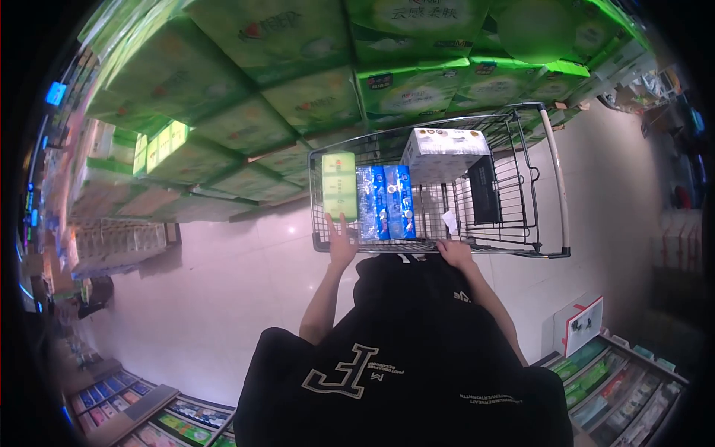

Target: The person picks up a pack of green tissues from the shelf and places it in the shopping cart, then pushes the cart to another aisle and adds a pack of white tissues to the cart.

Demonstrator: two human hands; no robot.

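Note:
A wire shopping cart (551, 179) stands side-on in front of me. At its left end my left hand (342, 242) reaches over the rim, fingers apart, the fingertips at the lower edge of a light green pack (339, 182). Right beside that pack stand blue packs (385, 201) in clear wrap. A white box (445, 149) lies farther right, near the cart's far side. My right hand (454, 252) is closed over the near rim, below a small white paper (449, 221).
Large green cartons (283, 112) are stacked beyond the cart and to the left. Shelves of packaged goods (618, 387) stand at the lower right, with a white sign (584, 325) beside them. More shelves (141, 410) are at the lower left.

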